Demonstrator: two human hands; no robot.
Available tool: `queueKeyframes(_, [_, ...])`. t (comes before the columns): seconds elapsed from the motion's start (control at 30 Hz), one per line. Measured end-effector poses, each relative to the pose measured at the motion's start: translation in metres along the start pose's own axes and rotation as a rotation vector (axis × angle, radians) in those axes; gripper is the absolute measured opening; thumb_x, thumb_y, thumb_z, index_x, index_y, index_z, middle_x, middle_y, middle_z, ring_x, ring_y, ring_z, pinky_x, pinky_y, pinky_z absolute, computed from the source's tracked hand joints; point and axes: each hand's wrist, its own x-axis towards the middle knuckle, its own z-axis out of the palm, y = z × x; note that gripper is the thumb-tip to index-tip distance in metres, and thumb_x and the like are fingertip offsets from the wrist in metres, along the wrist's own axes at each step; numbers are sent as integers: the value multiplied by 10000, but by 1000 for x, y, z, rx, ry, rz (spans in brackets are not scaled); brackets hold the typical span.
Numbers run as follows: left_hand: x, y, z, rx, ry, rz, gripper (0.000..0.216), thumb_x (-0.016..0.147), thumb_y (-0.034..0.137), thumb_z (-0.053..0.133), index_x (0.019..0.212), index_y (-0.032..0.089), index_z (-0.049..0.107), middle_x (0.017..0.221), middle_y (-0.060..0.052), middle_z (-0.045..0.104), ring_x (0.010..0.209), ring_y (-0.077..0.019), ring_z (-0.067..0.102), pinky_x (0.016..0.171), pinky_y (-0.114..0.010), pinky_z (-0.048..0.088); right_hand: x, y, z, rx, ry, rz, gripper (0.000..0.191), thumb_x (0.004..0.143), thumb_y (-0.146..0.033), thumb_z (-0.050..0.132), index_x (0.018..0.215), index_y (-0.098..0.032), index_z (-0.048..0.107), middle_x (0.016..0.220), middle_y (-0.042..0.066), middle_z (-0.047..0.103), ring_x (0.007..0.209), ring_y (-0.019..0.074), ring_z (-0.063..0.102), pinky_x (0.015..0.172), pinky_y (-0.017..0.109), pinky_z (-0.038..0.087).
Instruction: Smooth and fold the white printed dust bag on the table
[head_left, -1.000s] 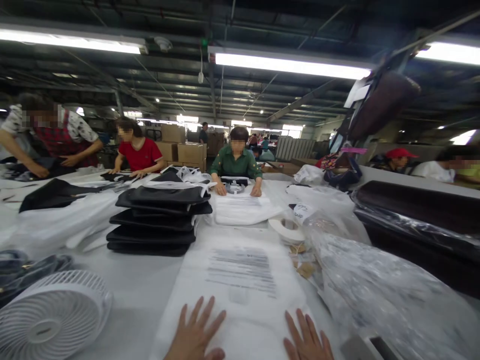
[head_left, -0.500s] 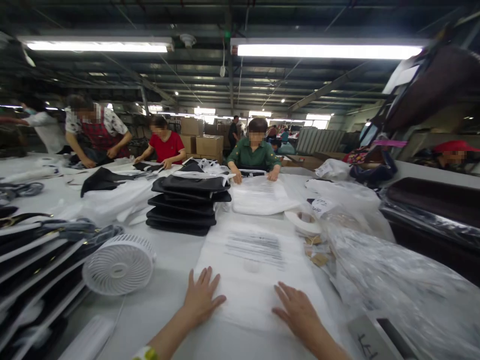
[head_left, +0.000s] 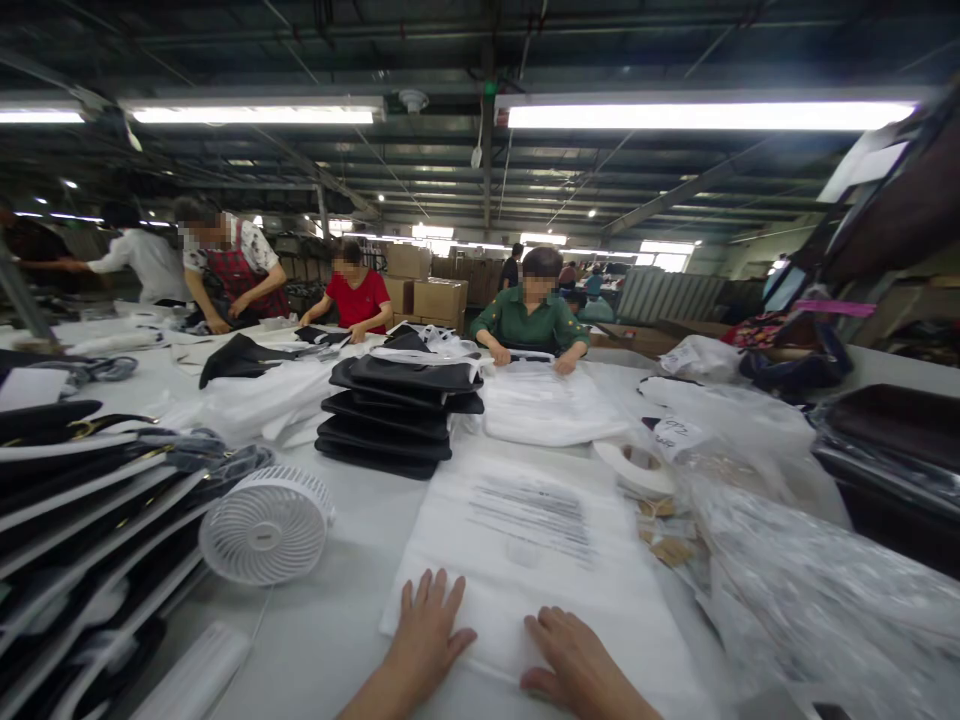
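A white, translucent plastic bag (head_left: 517,585) with printed lines of dark text lies flat on the table in front of me. My left hand (head_left: 429,630) rests palm down on its near left part, fingers spread. Lower on the bag, toward its near edge, my right hand (head_left: 574,660) also lies palm down with the fingers stretched out. Neither hand grips anything. Beyond the bag and a little left stands a stack of folded black bags (head_left: 397,415).
A white fan (head_left: 266,525) and a row of black bags with white edges (head_left: 67,540) stand at left. At right are a tape roll (head_left: 636,466) and heaped clear plastic (head_left: 832,570). Across the table, a co-worker in green (head_left: 529,325) handles another white bag (head_left: 559,405).
My hands have moved closer together and nearer to me over the white bag. The camera view has shifted, so the scene sits farther right.
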Motion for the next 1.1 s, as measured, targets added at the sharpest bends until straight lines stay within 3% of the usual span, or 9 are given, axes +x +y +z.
queueKeyframes(0.07, [1,1,0,-20,17,-13,704,874,674,313,1468,299,257,1554,-122,275,1436,-368,201,1156,-608,168,1,-2,2,8,-42,-23,450,720,-362,775,1091,-165,616,1060,104,659,967,299,612,850,412,516])
queueKeyframes(0.17, [0,5,-6,-70,32,-12,666,899,631,307,1470,291,252,1542,-121,306,1434,-369,206,1154,-609,178,4,-1,9,3,-103,-41,218,840,-105,546,1031,-153,640,1040,118,670,974,296,620,861,417,497])
queueKeyframes(0.33, [-4,1,-8,-116,96,7,637,912,605,339,1455,275,305,1507,-130,372,1411,-383,260,1134,-633,226,16,2,13,57,-189,25,309,713,37,483,885,-122,685,950,160,709,928,329,656,797,408,490])
queueKeyframes(0.47, [-16,3,-3,-43,532,232,418,929,415,458,1291,218,524,1380,-150,528,1284,-346,473,1035,-603,402,22,5,6,197,-136,143,143,738,-110,567,779,-153,696,843,121,730,853,297,664,741,371,453])
queueKeyframes(0.6, [-30,28,-5,23,931,725,120,832,119,527,881,177,620,798,-15,676,742,-140,597,721,-301,483,18,14,-1,404,-106,161,143,733,-271,606,648,-172,663,652,33,682,663,177,598,607,281,372])
queueKeyframes(0.7, [-28,49,-1,103,1000,872,133,857,234,502,865,180,623,813,-4,684,741,-130,582,718,-293,452,15,20,-3,540,-111,83,241,781,-269,497,597,-179,624,591,-12,612,617,122,520,585,250,339])
queueKeyframes(0.8, [-21,60,8,229,1027,704,329,863,471,495,989,202,635,999,-38,712,920,-193,596,839,-368,432,14,22,1,629,-112,119,140,683,-232,537,585,-173,618,562,-26,577,587,109,487,564,234,328])
queueKeyframes(0.97, [-19,73,16,215,1165,772,133,845,251,532,887,234,657,876,38,708,754,-131,558,765,-334,387,16,21,18,663,-59,223,76,581,-236,578,541,-172,579,549,-5,576,576,132,485,541,257,298])
queueKeyframes(1.1, [-18,68,21,371,1004,753,344,860,506,499,976,218,645,911,-9,712,954,-202,571,883,-416,387,14,21,23,704,-53,150,161,662,-263,508,541,-186,581,603,12,610,608,141,514,572,265,328])
